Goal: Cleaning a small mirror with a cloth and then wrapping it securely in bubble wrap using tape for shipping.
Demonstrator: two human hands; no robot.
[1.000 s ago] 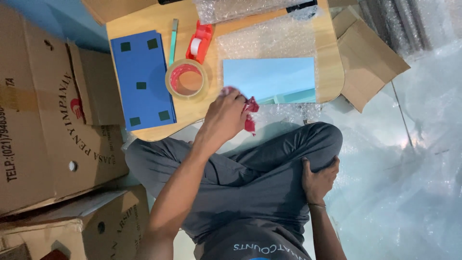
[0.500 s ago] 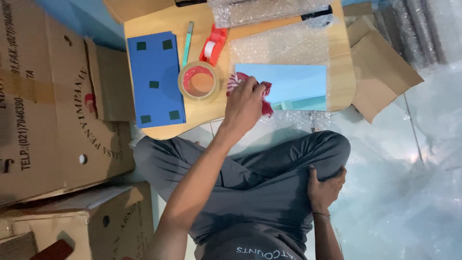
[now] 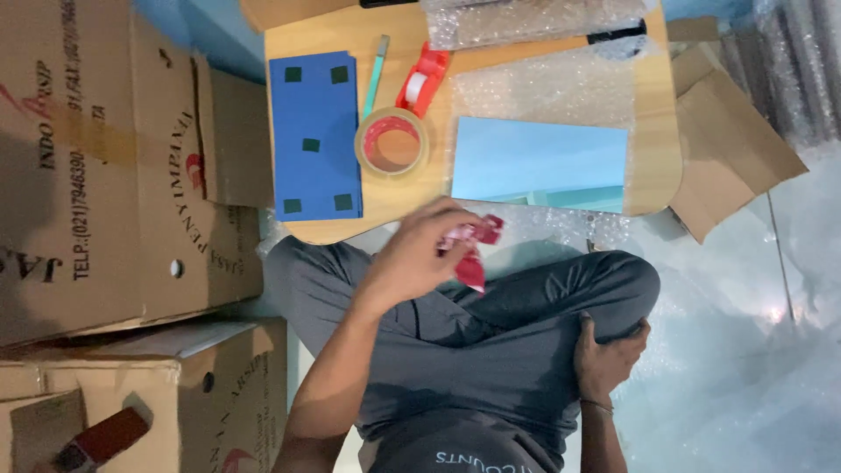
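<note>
My left hand (image 3: 412, 258) is closed around a small red object (image 3: 473, 250), held just off the near edge of the low wooden table (image 3: 653, 131) and above my crossed legs. The object is partly hidden by my fingers. My right hand (image 3: 609, 359) rests on my right knee with nothing in it. On the table lie a light blue sheet (image 3: 539, 162) over bubble wrap (image 3: 543, 88), a roll of brown tape (image 3: 392, 143), a red tape dispenser (image 3: 423, 81), a teal pen-like tool (image 3: 377, 66) and a dark blue board with black squares (image 3: 315, 136).
Big cardboard boxes (image 3: 105, 158) are stacked on my left, with more boxes (image 3: 175, 394) at the lower left. A flat piece of cardboard (image 3: 731, 153) lies right of the table. Clear plastic wrap (image 3: 771, 350) covers the floor on the right. A bubble-wrap roll (image 3: 534, 17) sits at the table's far edge.
My left hand, holding the red object, has pulled back from the near corner of the light blue sheet to just off the table edge. My right hand stayed on the knee.
</note>
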